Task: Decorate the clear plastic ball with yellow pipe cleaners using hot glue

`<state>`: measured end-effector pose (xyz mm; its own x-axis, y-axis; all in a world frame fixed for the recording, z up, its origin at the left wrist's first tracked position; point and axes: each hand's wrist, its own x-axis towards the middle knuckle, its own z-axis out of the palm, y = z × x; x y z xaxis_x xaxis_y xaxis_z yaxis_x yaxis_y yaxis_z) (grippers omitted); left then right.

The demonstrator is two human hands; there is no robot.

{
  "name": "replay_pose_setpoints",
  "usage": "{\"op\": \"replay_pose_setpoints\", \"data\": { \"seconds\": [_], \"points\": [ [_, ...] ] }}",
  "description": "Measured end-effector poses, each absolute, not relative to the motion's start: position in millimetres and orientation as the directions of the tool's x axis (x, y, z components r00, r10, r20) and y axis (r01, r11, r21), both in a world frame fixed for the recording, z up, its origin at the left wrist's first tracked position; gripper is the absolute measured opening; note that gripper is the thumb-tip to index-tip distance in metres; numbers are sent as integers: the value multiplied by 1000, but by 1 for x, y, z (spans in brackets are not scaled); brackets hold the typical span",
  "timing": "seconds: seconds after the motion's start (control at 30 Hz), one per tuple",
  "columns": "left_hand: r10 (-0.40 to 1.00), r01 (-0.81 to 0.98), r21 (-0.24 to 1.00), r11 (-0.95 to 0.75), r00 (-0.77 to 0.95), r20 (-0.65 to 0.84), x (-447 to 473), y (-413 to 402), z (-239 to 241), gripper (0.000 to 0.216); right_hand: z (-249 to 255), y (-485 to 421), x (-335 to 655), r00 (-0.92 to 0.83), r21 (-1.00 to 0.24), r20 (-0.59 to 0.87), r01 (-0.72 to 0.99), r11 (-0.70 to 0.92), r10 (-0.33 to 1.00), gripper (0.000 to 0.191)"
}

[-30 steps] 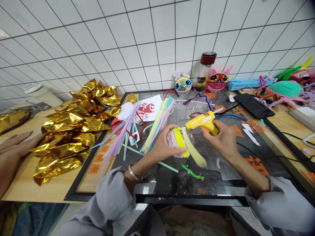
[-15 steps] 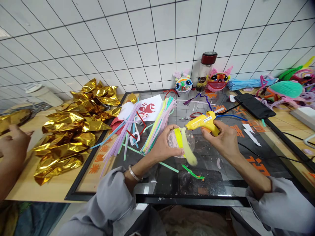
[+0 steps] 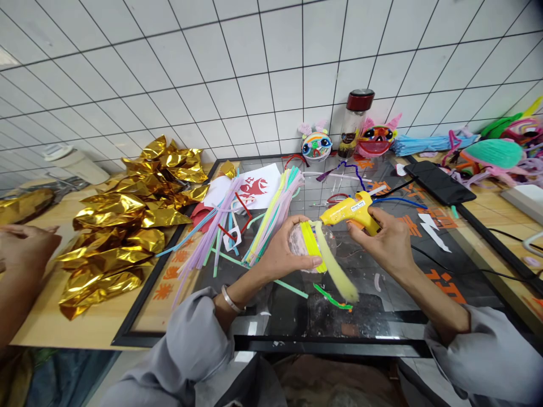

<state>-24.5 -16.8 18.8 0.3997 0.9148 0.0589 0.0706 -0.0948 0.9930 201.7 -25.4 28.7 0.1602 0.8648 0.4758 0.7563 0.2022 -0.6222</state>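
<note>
My left hand is closed round a clear round ball that has bright yellow strips across its middle. A pale yellow fuzzy strip hangs from the top of the ball, its free end reaching down to the right. In my right hand is a yellow hot glue gun, its nozzle pointing left, close to the upper end of the pale strip. Whether the nozzle touches the strip I cannot tell. A green strip lies on the glass below the ball.
Bundles of pastel pipe cleaners lie left of the ball, near a paper with a red print. Gold foil pieces are heaped farther left, beside another person's hand. A bottle, decorated balls and a phone stand or lie behind.
The pale fuzzy strip's free end has swung down and to the right. My hands have barely moved. The other person's hand at the left has shifted slightly.
</note>
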Motion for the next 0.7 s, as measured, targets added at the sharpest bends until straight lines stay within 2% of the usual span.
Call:
{"op": "replay_pose_setpoints", "data": {
  "seconds": [0.1, 0.27, 0.5, 0.7],
  "points": [
    [912, 71, 995, -74, 408, 39, -25, -17, 18, 74, 29, -25, 201, 183, -644, 455, 743, 180, 872, 31],
    [919, 117, 984, -136, 386, 81, -25, -15, 16, 73, 27, -23, 201, 212, -683, 409, 717, 144, 887, 34],
    [920, 101, 990, -94, 390, 48, -24, -16, 19, 73, 25, -22, 201, 206, -652, 445, 742, 158, 872, 33],
    [920, 131, 982, -139, 384, 79, -24, -15, 18, 76, 23, -22, 201, 190, -628, 456, 761, 163, 869, 32]
  ]
}}
